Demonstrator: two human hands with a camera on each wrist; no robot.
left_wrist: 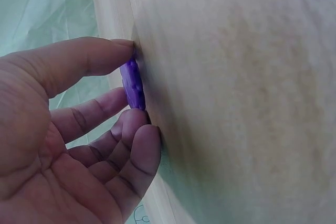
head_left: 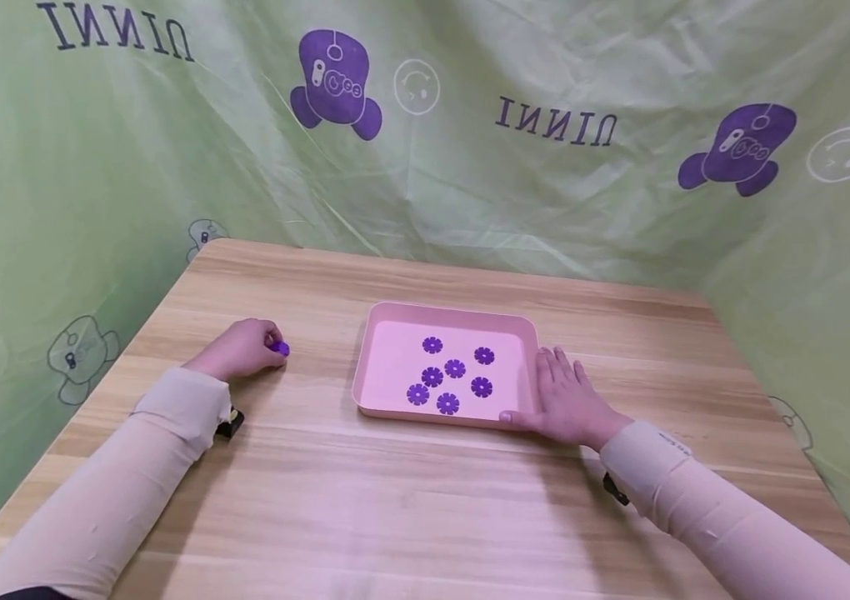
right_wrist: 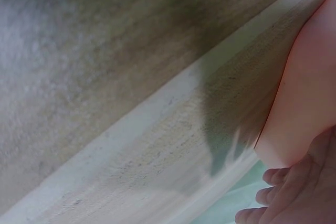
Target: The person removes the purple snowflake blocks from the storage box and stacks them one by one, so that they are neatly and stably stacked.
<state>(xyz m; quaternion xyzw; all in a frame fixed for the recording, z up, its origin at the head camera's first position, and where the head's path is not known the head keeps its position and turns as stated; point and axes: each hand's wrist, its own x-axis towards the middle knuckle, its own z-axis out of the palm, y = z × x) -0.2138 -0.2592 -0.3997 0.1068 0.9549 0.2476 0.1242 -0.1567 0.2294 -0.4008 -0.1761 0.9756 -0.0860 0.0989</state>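
Seven purple discs (head_left: 451, 367) already lie in the pink tray (head_left: 386, 358), my right hand (head_left: 573, 406) straight-fingered against its side, while another purple piece (left_wrist: 133, 85), probably a disc seen edge-on, is left outside, pinched in my left hand (head_left: 241, 348).

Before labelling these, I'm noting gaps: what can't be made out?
Head: part of the purple piece, covered by the left hand.
Left wrist: the piece's full shape, turned nearly edge-on.
Right wrist: most of the pink tray and part of the right hand, cut off by the frame edge.

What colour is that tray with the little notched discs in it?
The tray is pink, seen best in the head view.
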